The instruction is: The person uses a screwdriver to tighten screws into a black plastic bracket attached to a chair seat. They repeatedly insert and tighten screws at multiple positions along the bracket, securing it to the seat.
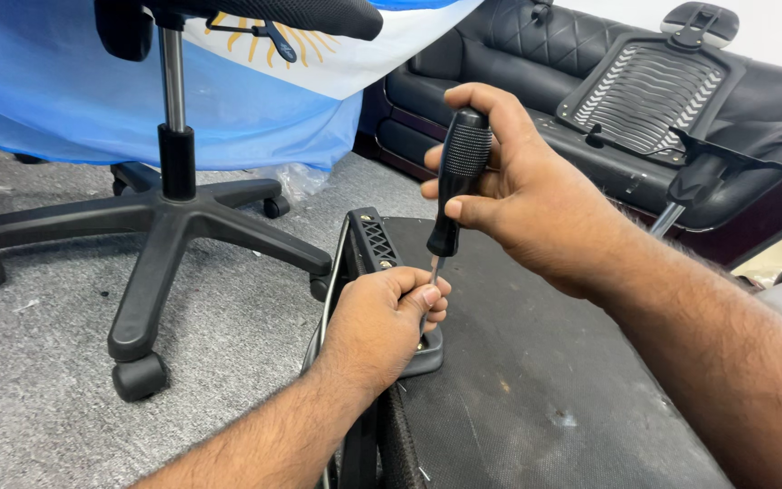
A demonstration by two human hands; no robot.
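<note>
**Screwdriver upright at the armrest bracket**

Well to the left of our hands stood the five-legged base [151, 226] of an office chair on grey carpet [38, 380], with a blue and white cloth [56, 81] hanging behind it.

Our left hand [377, 326] was closed around the lower shaft of the screwdriver [454, 181], fingers curled tight and resting against the black plastic armrest bracket [368, 240] just beyond its knuckles. We could not see the tip itself; it was hidden under those fingers, probably seated in a fastener on the bracket's foot.

Directly above, our right hand [518, 181] was clamped on the ribbed black handle, thumb and fingers wrapped round it, holding the tool upright. The two hands sat close together, one over the other.

We judged the screwdriver light and stiff; its knurled handle gives the sure grip, while the thin bare shaft is smooth and best only steadied. The bracket looked rigid.

Under and to the right of our hands lay the dark fabric underside of a seat [536, 389]. Farther right, a ribbed chair backrest [649, 95] leaned on a black leather sofa [500, 54].
</note>
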